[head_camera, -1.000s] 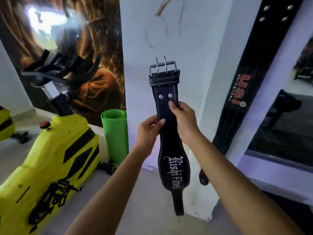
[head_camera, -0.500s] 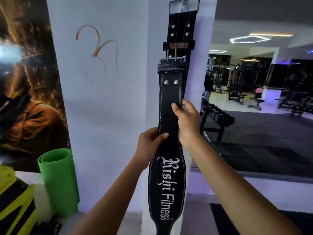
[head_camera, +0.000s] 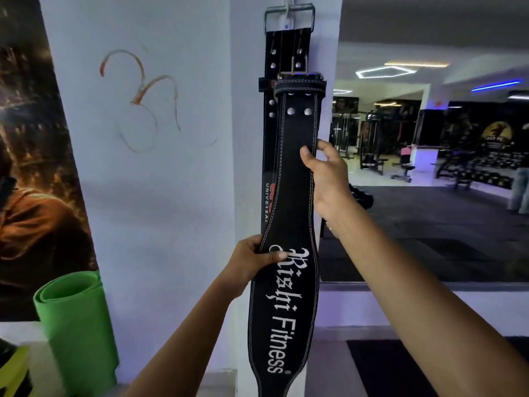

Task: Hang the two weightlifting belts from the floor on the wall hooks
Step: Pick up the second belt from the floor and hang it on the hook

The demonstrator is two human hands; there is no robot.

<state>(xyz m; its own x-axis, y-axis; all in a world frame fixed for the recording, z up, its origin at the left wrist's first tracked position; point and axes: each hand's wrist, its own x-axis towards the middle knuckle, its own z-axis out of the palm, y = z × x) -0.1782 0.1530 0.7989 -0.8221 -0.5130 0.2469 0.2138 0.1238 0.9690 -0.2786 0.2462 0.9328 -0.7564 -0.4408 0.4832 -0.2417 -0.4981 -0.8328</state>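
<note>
I hold a black "Rishi Fitness" belt (head_camera: 289,202) upright against the white pillar. My left hand (head_camera: 252,260) pinches its left edge at the widening part. My right hand (head_camera: 323,173) grips its right edge higher up. Its buckle end (head_camera: 299,78) reaches the middle of a second black belt (head_camera: 270,55), marked "Universal", which hangs by its metal buckle (head_camera: 289,15) from a wall hook (head_camera: 287,8) near the top of the pillar. The held belt covers most of the hanging one.
A rolled green mat (head_camera: 74,319) stands against the wall at lower left, beside a yellow machine (head_camera: 11,368). A large mural (head_camera: 34,167) fills the left wall. A mirror (head_camera: 429,167) on the right reflects gym equipment.
I have raised the belt higher along the pillar, its buckle now overlapping the hanging belt. My view has tilted up and come closer, showing the top hook.
</note>
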